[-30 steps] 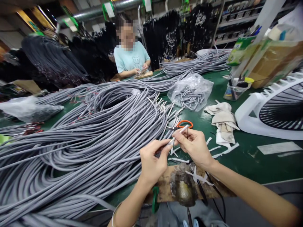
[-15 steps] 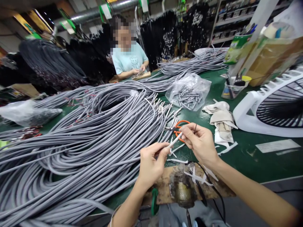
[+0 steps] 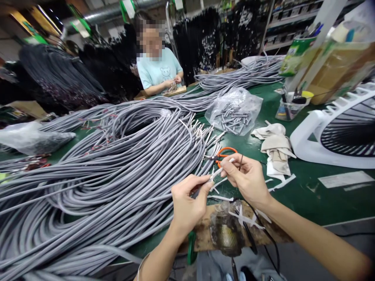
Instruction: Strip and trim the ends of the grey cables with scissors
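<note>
My left hand point(image 3: 187, 201) is closed in a pinch around a grey cable, just behind its stripped, white end point(image 3: 217, 173). At the tip of that white end, the fingertips of my right hand point(image 3: 250, 179) are pressed together on it. A thin dark stick-like object point(image 3: 241, 160) pokes up from between the right fingers; its kind is not clear. Right behind my hands lie orange-handled scissors point(image 3: 227, 150), partly hidden by the right fingers. White strips and scraps point(image 3: 221, 198) lie below the hands.
Coiled grey cables point(image 3: 123, 171) cover the left of the green table. A bag of short grey pieces point(image 3: 234, 113), rags point(image 3: 277, 148) and a white fan point(image 3: 310, 136) stand rightward. Nearest me is a wooden board point(image 3: 203, 224) with a brass-coloured device point(image 3: 227, 238). A co-worker point(image 3: 159, 70) sits opposite.
The right fingers have shifted slightly left and down along the white cable end, so its tip now shows above them. The left hand stays on the cable, turned a little.
</note>
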`<state>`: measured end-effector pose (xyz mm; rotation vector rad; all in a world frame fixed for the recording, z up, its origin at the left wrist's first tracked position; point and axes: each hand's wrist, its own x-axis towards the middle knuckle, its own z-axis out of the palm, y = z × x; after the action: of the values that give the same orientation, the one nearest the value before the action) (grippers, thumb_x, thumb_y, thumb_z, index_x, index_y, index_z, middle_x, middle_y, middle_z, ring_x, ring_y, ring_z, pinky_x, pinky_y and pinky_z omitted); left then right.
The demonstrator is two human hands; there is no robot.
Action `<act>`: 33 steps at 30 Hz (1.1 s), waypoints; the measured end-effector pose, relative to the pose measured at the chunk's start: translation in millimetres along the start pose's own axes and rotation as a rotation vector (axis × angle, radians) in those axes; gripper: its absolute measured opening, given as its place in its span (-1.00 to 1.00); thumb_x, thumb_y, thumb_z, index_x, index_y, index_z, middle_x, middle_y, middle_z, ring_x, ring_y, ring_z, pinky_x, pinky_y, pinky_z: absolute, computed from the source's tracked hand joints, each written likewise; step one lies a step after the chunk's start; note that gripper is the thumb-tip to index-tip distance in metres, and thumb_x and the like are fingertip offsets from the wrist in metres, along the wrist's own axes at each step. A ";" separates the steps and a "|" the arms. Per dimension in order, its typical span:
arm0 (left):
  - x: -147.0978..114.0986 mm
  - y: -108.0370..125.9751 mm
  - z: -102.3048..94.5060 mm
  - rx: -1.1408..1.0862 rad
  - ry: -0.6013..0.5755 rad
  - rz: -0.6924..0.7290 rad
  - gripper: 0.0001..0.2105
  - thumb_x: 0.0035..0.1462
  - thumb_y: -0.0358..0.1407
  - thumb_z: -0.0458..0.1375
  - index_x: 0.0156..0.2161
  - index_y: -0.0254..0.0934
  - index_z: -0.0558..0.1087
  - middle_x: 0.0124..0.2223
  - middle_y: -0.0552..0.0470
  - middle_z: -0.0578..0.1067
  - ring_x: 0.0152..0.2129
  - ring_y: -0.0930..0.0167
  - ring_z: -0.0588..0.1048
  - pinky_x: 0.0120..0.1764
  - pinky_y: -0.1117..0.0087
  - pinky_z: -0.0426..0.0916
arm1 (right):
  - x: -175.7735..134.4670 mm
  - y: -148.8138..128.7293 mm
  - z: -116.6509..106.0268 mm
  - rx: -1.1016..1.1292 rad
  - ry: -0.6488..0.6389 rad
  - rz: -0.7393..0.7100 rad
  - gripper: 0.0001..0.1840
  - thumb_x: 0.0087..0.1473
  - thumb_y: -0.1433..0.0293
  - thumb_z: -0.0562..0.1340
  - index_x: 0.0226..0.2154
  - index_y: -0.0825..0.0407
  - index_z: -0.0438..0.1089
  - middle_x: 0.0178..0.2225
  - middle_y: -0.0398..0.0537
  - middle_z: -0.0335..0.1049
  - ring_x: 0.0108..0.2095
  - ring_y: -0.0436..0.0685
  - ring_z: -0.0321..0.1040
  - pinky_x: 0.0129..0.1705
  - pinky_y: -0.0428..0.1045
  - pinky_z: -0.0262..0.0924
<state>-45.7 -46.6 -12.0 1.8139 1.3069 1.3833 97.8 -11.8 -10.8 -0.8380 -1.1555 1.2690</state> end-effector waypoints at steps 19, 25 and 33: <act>5.2 -2.1 -3.5 -0.014 0.067 -0.170 -0.82 0.04 -0.33 0.14 -0.25 -0.33 0.52 -0.42 -0.01 0.45 -0.54 0.48 0.40 -0.50 0.52 0.31 | -5.9 -1.6 -3.6 -0.706 0.022 -0.335 -0.76 0.16 0.35 0.03 -0.44 0.06 0.33 -0.50 -0.10 0.30 -0.47 -0.02 0.23 -0.39 -0.10 0.10; 4.2 -2.2 -3.6 0.009 0.118 -0.120 -0.82 0.00 -0.35 0.18 -0.25 -0.30 0.53 -0.42 0.00 0.47 -0.57 0.49 0.41 -0.49 0.50 0.35 | -13.5 3.5 1.2 -0.906 -0.152 -0.528 -0.77 0.11 0.44 0.09 -0.51 0.08 0.38 -0.62 -0.15 0.24 -0.60 -0.06 0.14 -0.49 -0.11 0.04; 3.1 -1.7 -2.7 0.059 0.138 -0.037 -0.83 -0.04 -0.39 0.20 -0.27 -0.29 0.53 -0.44 0.02 0.49 -0.57 0.49 0.42 -0.48 0.49 0.35 | -13.1 4.5 1.6 -0.940 -0.130 -0.504 -0.73 0.12 0.41 0.08 -0.53 0.07 0.40 -0.61 -0.12 0.30 -0.61 -0.05 0.15 -0.50 -0.10 0.03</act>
<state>-48.7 -43.5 -11.1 1.7490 1.4582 1.4872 96.0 -24.1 -17.0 -1.0301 -1.9632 0.3195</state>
